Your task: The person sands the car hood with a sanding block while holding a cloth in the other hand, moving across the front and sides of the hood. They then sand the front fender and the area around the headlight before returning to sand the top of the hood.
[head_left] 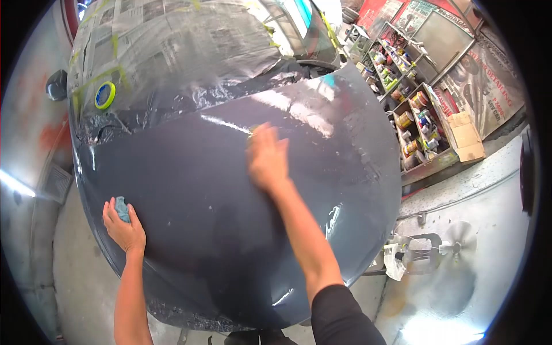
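A dark grey, glossy car hood [190,178] fills the middle of the head view. My left hand [125,225] rests at its left edge, fingers wrapped round a crumpled blue-green cloth [122,209]. Farther up the hood, right of centre, my right hand [268,155] lies on the surface, its fingers smeared by motion. A small yellowish bit shows at its fingertips, too blurred to name. Light reflects in white streaks on the hood, and wet-looking patches show at its upper right.
Masking paper [172,40] and dark plastic film cover the windshield area. A roll of yellow-green tape [105,95] lies there. Shelves of cans [422,129], a cardboard piece [467,137] and a fan [458,246] stand right. A side mirror [57,85] juts out left.
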`<state>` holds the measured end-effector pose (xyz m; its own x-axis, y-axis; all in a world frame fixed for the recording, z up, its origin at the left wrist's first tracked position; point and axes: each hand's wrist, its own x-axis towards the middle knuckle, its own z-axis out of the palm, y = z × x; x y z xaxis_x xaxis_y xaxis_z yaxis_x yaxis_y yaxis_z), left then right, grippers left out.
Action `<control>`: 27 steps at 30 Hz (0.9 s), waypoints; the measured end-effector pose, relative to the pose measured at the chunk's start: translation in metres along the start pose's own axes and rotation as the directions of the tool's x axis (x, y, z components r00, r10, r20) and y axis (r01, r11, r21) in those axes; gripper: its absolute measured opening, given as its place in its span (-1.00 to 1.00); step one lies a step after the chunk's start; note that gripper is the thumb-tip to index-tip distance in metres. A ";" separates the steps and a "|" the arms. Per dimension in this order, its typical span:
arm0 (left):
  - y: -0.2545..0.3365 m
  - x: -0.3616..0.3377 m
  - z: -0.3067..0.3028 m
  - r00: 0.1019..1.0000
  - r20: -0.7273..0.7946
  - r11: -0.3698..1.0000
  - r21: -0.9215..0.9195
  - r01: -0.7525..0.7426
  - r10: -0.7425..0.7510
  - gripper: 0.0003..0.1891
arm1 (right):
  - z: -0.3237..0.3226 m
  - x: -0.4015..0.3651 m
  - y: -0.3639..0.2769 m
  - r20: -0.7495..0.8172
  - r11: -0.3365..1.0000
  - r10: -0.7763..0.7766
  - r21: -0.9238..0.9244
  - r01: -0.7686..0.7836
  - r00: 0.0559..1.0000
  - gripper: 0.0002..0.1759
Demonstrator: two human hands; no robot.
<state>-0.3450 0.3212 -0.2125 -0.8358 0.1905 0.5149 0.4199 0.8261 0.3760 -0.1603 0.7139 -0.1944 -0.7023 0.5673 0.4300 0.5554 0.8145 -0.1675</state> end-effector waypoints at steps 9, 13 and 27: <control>-0.005 0.002 0.005 0.999 -0.004 0.999 0.026 -0.043 0.043 -0.44 | -0.045 0.018 0.079 -0.242 0.844 0.136 0.536 0.015 0.961 -0.69; -0.003 0.002 0.004 1.000 0.002 1.000 -0.011 -0.029 0.029 -0.43 | -0.039 0.022 0.049 -0.262 0.879 0.024 0.466 0.104 0.965 -0.71; -0.010 0.001 0.011 0.999 -0.028 0.999 0.018 -0.032 0.033 -0.44 | -0.034 -0.027 0.017 0.137 0.906 -0.411 0.173 0.386 0.901 -0.37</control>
<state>-0.3536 0.3186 -0.2240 -0.8113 0.2027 0.5483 0.4403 0.8289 0.3451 -0.1170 0.7084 -0.1789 -0.9224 0.1934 0.3344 0.1545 0.9781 -0.1394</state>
